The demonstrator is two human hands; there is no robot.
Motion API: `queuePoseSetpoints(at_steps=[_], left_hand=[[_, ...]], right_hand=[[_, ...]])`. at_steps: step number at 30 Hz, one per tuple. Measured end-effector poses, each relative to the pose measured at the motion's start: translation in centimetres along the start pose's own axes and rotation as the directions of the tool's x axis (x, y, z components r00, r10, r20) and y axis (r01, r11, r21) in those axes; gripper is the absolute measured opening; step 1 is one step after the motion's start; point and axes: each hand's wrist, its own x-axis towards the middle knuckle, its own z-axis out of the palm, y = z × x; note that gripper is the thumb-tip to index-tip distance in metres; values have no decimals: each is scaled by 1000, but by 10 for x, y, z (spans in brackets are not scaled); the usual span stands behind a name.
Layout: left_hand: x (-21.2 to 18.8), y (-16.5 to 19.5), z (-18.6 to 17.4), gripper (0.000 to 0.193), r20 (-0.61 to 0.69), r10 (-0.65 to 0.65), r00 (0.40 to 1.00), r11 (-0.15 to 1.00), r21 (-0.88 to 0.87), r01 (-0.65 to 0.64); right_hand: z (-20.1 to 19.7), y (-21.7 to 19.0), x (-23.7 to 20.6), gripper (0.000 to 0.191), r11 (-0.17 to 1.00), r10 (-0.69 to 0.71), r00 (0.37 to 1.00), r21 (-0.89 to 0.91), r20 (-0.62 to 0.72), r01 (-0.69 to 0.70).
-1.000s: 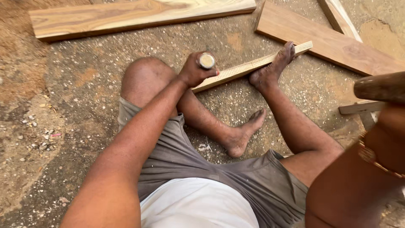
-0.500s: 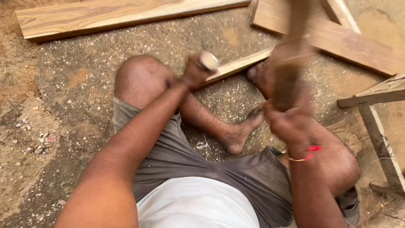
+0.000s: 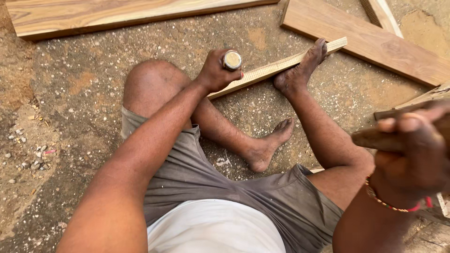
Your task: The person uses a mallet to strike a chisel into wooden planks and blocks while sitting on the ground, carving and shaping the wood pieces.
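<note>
I sit on the ground with a thin wooden strip (image 3: 276, 68) lying across in front of me, its far end pinned under my right foot (image 3: 300, 70). My left hand (image 3: 216, 71) is closed round a chisel (image 3: 232, 60) whose round butt end faces up, set on the strip near my left knee. My right hand (image 3: 415, 150) is raised close to the camera at the right edge, gripping the dark wooden handle of a mallet (image 3: 375, 139); the mallet's head is out of frame.
A long pale plank (image 3: 117, 16) lies along the top. A brown board (image 3: 370, 42) and a narrow batten (image 3: 382, 16) lie at the upper right. More timber (image 3: 422, 100) sits by my right hand. Gravelly concrete ground with loose pebbles (image 3: 28, 154) at the left.
My right hand with the mallet swung down over the chisel half a second ago and has since risen back to the right. The left hand stays on the chisel.
</note>
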Motion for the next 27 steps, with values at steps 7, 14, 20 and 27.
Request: queuePoseSetpoints(at_steps=[7,14,20,27], left_hand=[[-3,3,2,14,-5,-21,1000,1000,12,21],[-4,-12,5,16,-5,-186,983,970,-160,183],[-10,-11,9,23,-11,56,998,998,26,-56],[-10,-6,-7,23,-77,-42,996,985,-171,28]], right_hand=[[-18,40,-4,54,999,21,1000,-28,-16,-21],[25,17,12,61,994,-111,993,4,-45,112],[129,176,72,67,915,359,925,-149,-125,-375],[-14,155,-22,74,381,518,823,-924,234,22]])
